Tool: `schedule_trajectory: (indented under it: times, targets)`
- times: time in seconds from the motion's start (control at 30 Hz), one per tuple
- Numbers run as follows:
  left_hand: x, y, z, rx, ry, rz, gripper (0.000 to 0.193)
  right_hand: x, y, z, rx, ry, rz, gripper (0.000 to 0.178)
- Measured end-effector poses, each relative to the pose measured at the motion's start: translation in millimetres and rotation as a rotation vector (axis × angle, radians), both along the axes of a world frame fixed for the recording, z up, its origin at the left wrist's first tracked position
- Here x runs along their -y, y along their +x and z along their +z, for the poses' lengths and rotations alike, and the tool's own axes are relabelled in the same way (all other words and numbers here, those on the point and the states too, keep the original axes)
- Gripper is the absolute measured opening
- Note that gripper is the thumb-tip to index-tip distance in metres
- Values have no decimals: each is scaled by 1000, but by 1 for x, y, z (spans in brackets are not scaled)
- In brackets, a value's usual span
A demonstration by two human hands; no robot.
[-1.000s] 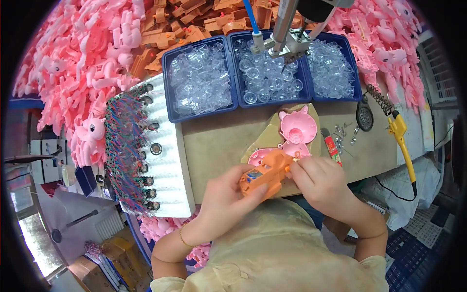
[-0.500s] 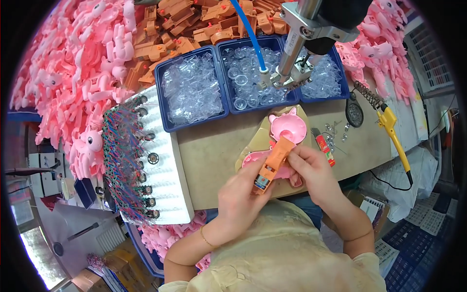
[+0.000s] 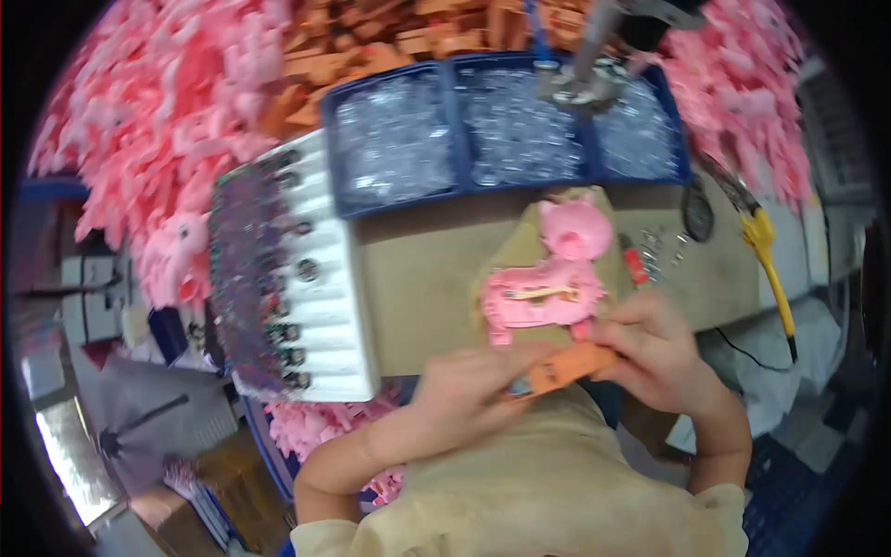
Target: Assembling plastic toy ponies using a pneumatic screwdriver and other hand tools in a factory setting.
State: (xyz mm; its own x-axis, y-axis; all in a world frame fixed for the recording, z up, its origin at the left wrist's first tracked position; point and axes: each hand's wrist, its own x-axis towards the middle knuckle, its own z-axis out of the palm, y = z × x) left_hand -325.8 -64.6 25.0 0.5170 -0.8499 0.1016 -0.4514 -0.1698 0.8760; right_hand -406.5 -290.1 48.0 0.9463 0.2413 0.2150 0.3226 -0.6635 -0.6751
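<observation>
I'm looking straight down at a tan worktop (image 3: pixel 427 278), and it's crowded. Both hands sit at its near edge. My left hand (image 3: pixel 469 395) has its fingers curled under one end of an orange plastic piece (image 3: pixel 561 369); my right hand (image 3: pixel 659 357) has its fingers closed over the other end, so the piece is pinched between the two, just off the worktop's near edge and above my beige shirt.

Just beyond the hands, a flat pink toy body (image 3: pixel 543 299) lies on the worktop, and touching its far side a pink pig head (image 3: pixel 575 227) faces up. To the right of those, a small red tool (image 3: pixel 634 265) and a scatter of small metal bits (image 3: pixel 661 249). Further right, a yellow-handled soldering tool (image 3: pixel 763 243) with its cord trailing off the edge.

On the left a white ridged tray (image 3: pixel 325 306) holds rows of small dark circuit parts. Along the back, three blue bins (image 3: pixel 506 181) full of clear plastic pieces, with a metal machine head (image 3: pixel 585 79) hanging over the middle and right bins. Behind that, heaps of pink toy shells (image 3: pixel 139 121) on both sides and a pile of orange parts (image 3: pixel 371 46) in the middle. Motion blur softens the finer detail.
</observation>
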Motion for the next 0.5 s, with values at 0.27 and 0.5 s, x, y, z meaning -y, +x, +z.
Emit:
schedule_trajectory:
  times: [0.27,0.5]
  targets:
    - [46,-16,-42,236,-258,326,51,28,3,-21,-112,51,-197,30]
    - [47,-15,-42,555,-53,458,61,11,13,-53,-174,98,-328,41]
